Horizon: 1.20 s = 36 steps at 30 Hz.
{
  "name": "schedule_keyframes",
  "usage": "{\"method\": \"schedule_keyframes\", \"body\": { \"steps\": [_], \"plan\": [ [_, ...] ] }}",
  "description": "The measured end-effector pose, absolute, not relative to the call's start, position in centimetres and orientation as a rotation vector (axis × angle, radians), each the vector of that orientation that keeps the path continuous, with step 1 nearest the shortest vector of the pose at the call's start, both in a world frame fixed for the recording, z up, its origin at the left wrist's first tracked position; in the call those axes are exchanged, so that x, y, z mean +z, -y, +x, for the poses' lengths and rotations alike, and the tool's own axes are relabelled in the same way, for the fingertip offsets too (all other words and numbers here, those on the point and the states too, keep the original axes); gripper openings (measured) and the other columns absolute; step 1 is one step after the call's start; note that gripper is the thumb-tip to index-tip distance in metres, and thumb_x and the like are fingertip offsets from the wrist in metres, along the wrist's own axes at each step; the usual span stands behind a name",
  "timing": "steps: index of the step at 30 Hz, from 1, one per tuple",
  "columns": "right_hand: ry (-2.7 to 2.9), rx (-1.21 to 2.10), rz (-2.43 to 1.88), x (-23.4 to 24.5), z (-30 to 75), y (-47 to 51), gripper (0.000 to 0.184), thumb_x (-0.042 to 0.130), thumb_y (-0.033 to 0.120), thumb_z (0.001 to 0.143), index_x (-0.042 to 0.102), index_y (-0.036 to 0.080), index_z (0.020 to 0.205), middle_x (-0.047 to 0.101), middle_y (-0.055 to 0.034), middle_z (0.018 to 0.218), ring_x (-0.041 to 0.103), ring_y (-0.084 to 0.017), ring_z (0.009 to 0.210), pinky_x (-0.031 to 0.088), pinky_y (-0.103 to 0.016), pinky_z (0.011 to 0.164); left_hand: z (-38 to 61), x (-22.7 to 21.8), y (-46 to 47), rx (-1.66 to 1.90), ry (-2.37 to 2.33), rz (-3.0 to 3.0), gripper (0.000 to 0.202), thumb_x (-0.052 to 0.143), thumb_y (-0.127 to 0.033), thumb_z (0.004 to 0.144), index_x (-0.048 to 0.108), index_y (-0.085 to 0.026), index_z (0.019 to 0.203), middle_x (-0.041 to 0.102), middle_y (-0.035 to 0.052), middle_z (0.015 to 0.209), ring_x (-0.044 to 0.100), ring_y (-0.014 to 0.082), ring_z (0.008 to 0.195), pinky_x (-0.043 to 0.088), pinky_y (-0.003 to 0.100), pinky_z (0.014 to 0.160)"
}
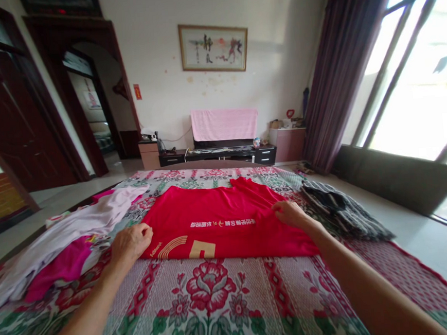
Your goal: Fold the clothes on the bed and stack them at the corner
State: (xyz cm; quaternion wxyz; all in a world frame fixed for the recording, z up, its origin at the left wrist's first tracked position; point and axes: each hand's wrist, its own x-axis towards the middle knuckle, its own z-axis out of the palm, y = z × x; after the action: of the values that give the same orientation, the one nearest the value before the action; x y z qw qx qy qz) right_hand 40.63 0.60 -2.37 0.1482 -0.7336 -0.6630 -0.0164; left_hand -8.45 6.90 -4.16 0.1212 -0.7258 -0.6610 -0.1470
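A red shirt point(219, 217) with gold print and white lettering lies spread flat on a floral bedspread point(214, 302). My left hand point(131, 244) rests at the shirt's left edge, fingers curled and pinching the fabric. My right hand point(289, 214) is on the shirt's right side, fingers closed on a fold of the red cloth. Both forearms reach in from the bottom of the view.
A pile of white and pink clothes point(63, 247) lies to the left on the bed. A dark striped garment point(339, 210) lies to the right. Beyond the bed stand a low TV cabinet point(222, 154) under a pink cloth, a doorway left, curtains and a window right.
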Motion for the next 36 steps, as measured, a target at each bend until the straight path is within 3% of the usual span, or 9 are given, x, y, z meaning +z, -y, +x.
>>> {"method": "schedule_keyframes", "body": {
  "steps": [6,12,18,23,30,33,36],
  "plan": [
    [1.486,-0.094,-2.301,-0.6,42.1,-6.1,0.042,0.050,0.013,0.078,0.067,0.018,0.116,0.071,-0.0083,0.109,0.063,-0.021,0.105,0.045,-0.024,0.085,-8.2,-5.5,-11.7,-0.426,1.806,-2.153,0.047,0.037,-0.039,0.083,0.066,-0.016,0.112,0.068,0.0133,0.109,0.064,0.0291,0.096,0.046,0.038,0.084],
    [1.393,-0.070,-2.421,-2.6,45.4,-9.5,0.033,0.050,0.020,0.080,0.073,0.018,0.104,0.072,-0.0098,0.104,0.065,-0.022,0.100,0.048,-0.025,0.081,-9.3,-8.7,-13.9,-0.487,1.812,-2.167,0.051,0.032,-0.040,0.086,0.064,-0.010,0.112,0.063,0.0171,0.117,0.060,0.0288,0.106,0.041,0.038,0.098],
    [1.302,-0.038,-2.518,-3.6,46.0,-11.5,0.034,0.050,0.032,0.083,0.073,0.010,0.097,0.070,-0.0186,0.100,0.065,-0.028,0.099,0.051,-0.033,0.079,-9.3,-8.8,-13.6,-0.553,1.812,-2.152,0.045,0.036,-0.039,0.085,0.065,-0.014,0.110,0.063,0.0156,0.116,0.060,0.0291,0.106,0.042,0.040,0.097],
    [1.154,-0.034,-2.528,-3.7,46.6,-12.0,0.033,0.053,0.031,0.083,0.073,0.007,0.095,0.069,-0.0223,0.095,0.066,-0.030,0.095,0.053,-0.033,0.075,-9.0,-8.5,-13.2,-0.554,1.737,-2.139,0.047,0.035,-0.039,0.085,0.066,-0.011,0.109,0.064,0.0175,0.114,0.060,0.0283,0.106,0.041,0.037,0.099],
    [1.184,-0.037,-2.487,-3.8,48.1,-11.2,0.035,0.052,0.037,0.083,0.073,0.010,0.091,0.069,-0.0176,0.089,0.065,-0.029,0.092,0.052,-0.034,0.074,-8.6,-8.3,-12.9,-0.534,1.785,-2.105,0.052,0.032,-0.040,0.084,0.066,-0.011,0.110,0.065,0.0143,0.115,0.060,0.0272,0.104,0.042,0.037,0.098],
    [1.257,-0.009,-2.490,-3.0,47.0,-11.5,0.035,0.052,0.037,0.082,0.072,0.010,0.092,0.068,-0.0180,0.095,0.063,-0.029,0.095,0.051,-0.036,0.079,-8.5,-8.2,-12.8,-0.511,1.780,-2.107,0.052,0.032,-0.040,0.084,0.066,-0.011,0.112,0.065,0.0140,0.115,0.060,0.0265,0.106,0.041,0.037,0.098],
    [1.289,-0.148,-2.455,-2.3,45.1,-12.1,0.035,0.051,0.029,0.081,0.069,0.013,0.107,0.065,-0.0176,0.111,0.060,-0.030,0.105,0.048,-0.040,0.087,-8.4,-8.1,-12.7,-0.479,1.780,-2.088,0.052,0.031,-0.039,0.085,0.065,-0.011,0.112,0.065,0.0136,0.116,0.060,0.0251,0.105,0.041,0.035,0.099]
  ]
}}
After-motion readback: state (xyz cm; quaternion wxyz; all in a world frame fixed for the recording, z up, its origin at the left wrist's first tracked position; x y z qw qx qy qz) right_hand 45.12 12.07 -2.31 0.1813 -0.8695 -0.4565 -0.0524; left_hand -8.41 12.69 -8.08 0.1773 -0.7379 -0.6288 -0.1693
